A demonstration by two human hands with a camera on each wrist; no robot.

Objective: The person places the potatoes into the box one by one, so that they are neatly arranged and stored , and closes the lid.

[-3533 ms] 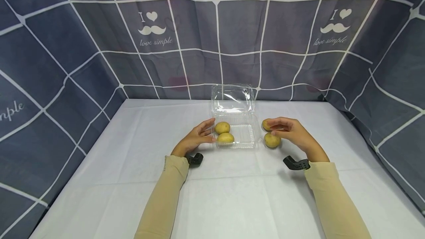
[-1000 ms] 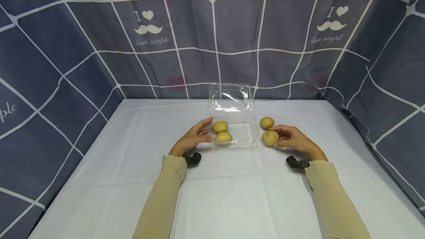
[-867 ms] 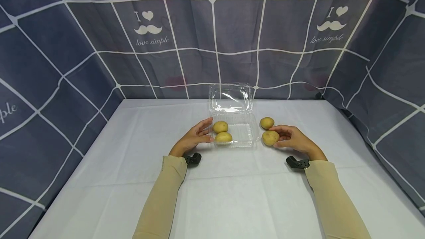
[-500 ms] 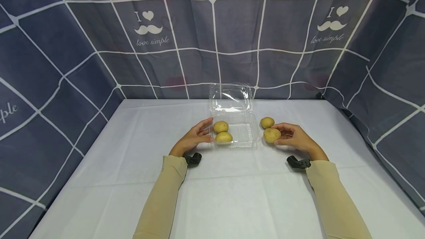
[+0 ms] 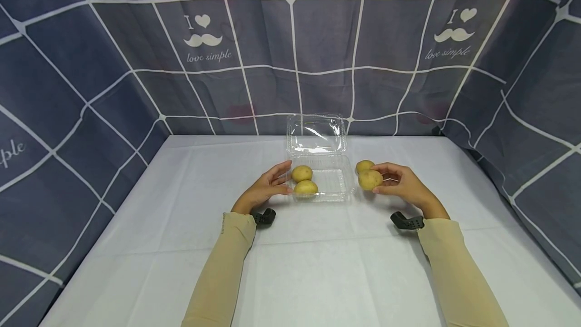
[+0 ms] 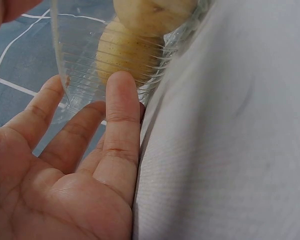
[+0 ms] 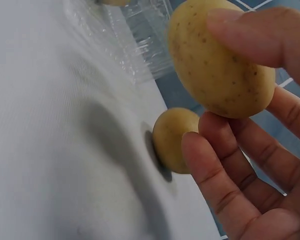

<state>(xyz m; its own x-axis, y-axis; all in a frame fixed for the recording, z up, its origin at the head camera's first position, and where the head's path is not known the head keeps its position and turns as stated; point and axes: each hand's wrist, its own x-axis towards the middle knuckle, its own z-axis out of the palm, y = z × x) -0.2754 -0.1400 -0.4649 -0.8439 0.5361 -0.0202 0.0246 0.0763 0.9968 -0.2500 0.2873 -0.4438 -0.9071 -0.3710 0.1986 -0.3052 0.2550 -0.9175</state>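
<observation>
My right hand (image 5: 404,185) pinches a yellow potato (image 5: 369,180) between thumb and fingertips. The right wrist view shows this potato (image 7: 217,62) held clear of the cloth. Behind it a second potato (image 5: 363,165) lies on the table, partly covered in the head view. A clear plastic clamshell box (image 5: 333,180) stands to the left with its lid (image 5: 316,134) raised. Two potatoes, one at the back (image 5: 301,173) and one in front (image 5: 305,187), sit in its left half. My left hand (image 5: 262,189) rests its extended fingers against the box's left wall.
A white cloth (image 5: 299,266) covers the table. Dark grey checked curtains (image 5: 327,34) with white lines rise behind the table and along both sides. The box's raised lid stands close to the back curtain.
My right hand has come down from above the two loose potatoes, taken hold of the front one and lifted it. The left hand keeps its place at the box.
</observation>
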